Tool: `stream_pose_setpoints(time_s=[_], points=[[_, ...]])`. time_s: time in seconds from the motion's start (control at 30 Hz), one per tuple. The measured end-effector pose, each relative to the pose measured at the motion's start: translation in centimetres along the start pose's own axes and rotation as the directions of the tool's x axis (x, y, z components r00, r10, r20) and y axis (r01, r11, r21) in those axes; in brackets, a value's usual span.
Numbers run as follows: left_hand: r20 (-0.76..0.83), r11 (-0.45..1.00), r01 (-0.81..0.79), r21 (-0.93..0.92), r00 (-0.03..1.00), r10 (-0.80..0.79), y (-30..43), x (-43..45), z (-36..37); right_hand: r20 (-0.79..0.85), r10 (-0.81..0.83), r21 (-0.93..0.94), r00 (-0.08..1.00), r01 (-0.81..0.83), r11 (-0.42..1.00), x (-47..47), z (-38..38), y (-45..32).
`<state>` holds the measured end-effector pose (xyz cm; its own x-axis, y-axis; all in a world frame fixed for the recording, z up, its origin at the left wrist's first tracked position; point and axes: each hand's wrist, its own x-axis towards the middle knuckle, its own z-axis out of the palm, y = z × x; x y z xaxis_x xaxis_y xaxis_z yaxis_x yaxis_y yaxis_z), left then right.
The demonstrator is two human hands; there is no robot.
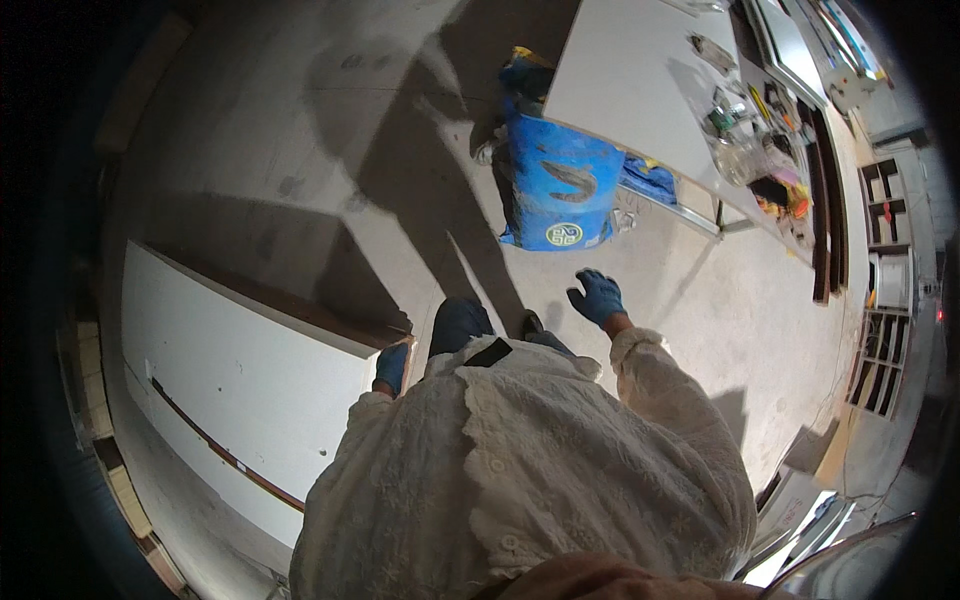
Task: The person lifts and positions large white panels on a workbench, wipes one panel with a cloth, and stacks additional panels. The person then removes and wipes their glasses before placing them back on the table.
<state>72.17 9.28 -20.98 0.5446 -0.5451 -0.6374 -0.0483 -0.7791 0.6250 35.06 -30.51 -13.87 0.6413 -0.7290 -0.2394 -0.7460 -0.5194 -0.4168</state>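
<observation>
My left hand (391, 368), in a blue work glove, rests at the near end of a long white panelled cabinet or box (247, 375). Its fingers are partly hidden at the edge, so whether they grip it does not show. A dark slot with a brown strip runs along the white face. My right hand (598, 295), gloved in blue too, hangs over the concrete floor with fingers apart and nothing in it. Beyond it stands a blue printed sack (562, 180) beside a white-topped table (637, 82).
Clutter with a clear plastic container (735, 161) lies on the table's right part. Long brown boards (825, 217) lean or lie beyond it. A white shelf unit (889, 285) is at the far right. Panels (795, 525) stand at the lower right. My shadow falls across the floor.
</observation>
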Motion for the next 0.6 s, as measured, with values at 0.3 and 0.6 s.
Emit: stream_pose_setpoints(time_s=[0.3, 0.6], points=[[-0.05, 0.85, 0.519, -0.09, 0.85, -0.524, -0.2, 17.0, -11.6, -0.142, -0.263, -0.058, 0.954, 0.257, 0.965, 32.0, -4.8, -16.0], [-0.098, 0.854, 0.384, -0.352, 0.892, -0.441, 22.0, 49.0, -31.9, -0.343, -0.105, 0.0, 0.933, 0.111, 0.994, 47.6, -9.9, -20.7]])
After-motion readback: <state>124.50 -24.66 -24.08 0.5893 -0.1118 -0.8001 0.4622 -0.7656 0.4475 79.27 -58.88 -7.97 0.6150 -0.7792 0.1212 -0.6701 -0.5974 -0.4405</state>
